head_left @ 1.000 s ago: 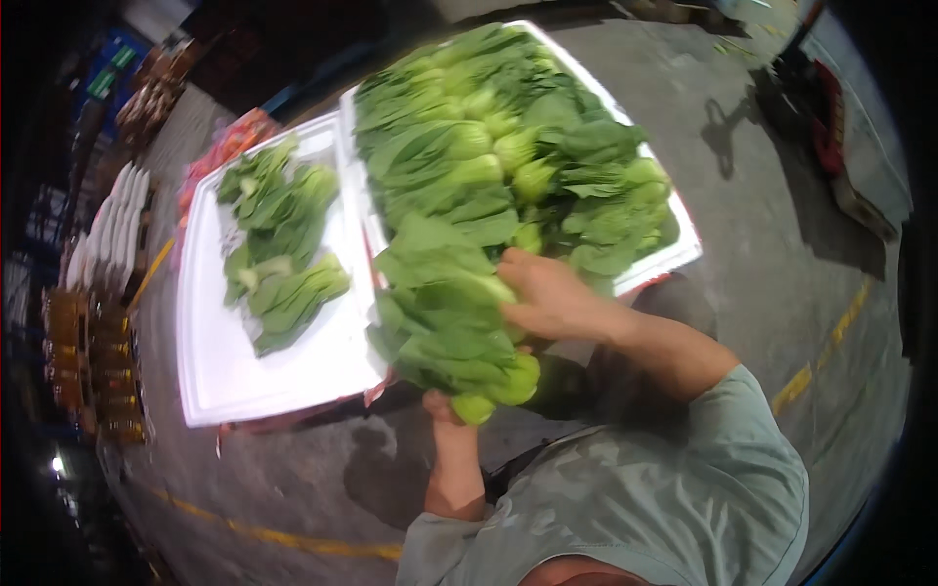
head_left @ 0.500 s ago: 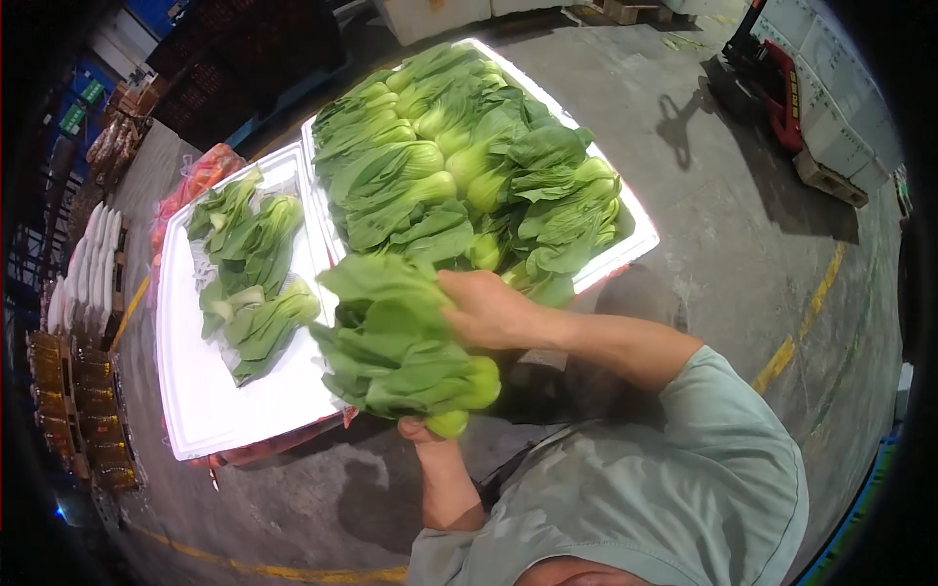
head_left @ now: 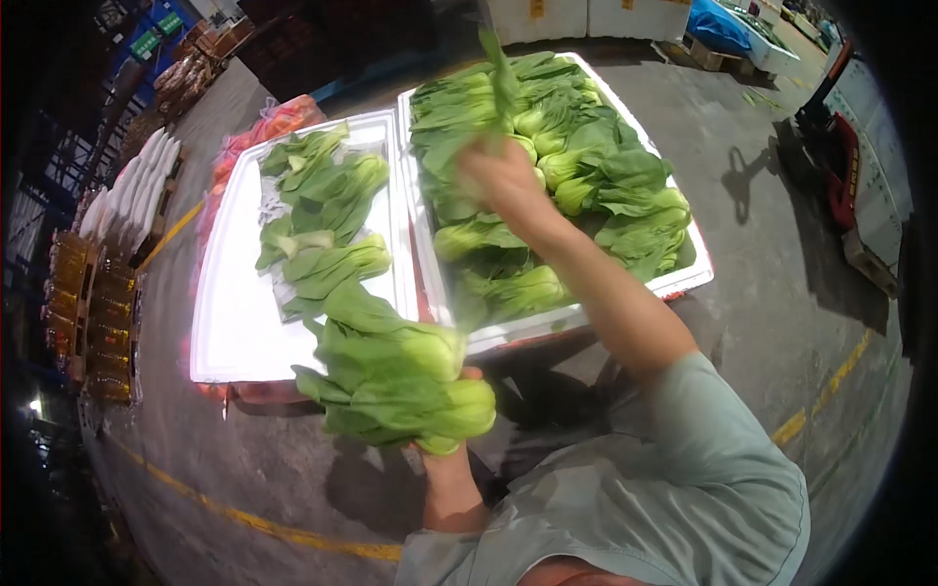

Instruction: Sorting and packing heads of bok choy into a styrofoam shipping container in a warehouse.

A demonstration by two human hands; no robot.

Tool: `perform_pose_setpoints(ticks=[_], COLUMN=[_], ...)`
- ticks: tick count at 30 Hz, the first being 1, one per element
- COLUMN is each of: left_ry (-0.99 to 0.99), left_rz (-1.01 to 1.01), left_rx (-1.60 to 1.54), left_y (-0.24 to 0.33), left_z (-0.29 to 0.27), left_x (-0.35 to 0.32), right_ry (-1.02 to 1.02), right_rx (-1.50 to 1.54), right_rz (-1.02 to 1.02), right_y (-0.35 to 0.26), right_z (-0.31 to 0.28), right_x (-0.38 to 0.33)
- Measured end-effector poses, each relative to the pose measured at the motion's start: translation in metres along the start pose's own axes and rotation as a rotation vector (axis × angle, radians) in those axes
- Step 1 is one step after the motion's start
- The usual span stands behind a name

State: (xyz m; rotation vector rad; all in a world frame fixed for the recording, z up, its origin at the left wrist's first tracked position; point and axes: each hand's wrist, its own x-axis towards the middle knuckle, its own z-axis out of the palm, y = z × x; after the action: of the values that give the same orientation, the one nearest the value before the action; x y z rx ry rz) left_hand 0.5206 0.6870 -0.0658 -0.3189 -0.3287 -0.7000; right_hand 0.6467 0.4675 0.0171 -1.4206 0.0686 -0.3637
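Observation:
My left hand (head_left: 442,463) is closed from below around several heads of bok choy (head_left: 405,376). Their pale bases point right and the leaves left; most of the fingers are hidden under them, with the thumb tip at the bases. Over the far-left part of a white foam box (head_left: 674,280) full of bok choy, my right hand (head_left: 503,176) is blurred by motion. A green bok choy leaf (head_left: 500,83) stands up out of its curled fingers. Beside the box, a white foam lid (head_left: 244,332) carries several loose, limp bok choy (head_left: 332,205) on paper.
Red net bags (head_left: 283,117) lie behind the lid. Dark crates (head_left: 322,49) and white boxes (head_left: 537,20) stand at the back. On the right is a red pallet jack (head_left: 842,176) beside stacked pale boxes. Bottles (head_left: 103,313) and white sacks (head_left: 137,181) line the left.
My right hand has left the bunch in my left hand and moved up over the box, where a leaf now rises from it. The view has shifted, so box and lid sit further right.

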Motion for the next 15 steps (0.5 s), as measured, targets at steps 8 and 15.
perform_pose_setpoints(ticks=[8, 15], left_ry=[0.308, 0.325], left_rz=[0.301, 0.191], left_rx=[0.401, 1.179], left_y=[0.008, 0.012], left_z=[0.015, -0.054], left_x=[-0.006, -0.025], right_ry=[-0.715, -0.710], right_rx=[-0.648, -0.033], right_rz=[-0.217, 0.452], right_y=[-0.001, 0.003], right_z=[0.066, -0.012], right_x=[0.002, -0.095])
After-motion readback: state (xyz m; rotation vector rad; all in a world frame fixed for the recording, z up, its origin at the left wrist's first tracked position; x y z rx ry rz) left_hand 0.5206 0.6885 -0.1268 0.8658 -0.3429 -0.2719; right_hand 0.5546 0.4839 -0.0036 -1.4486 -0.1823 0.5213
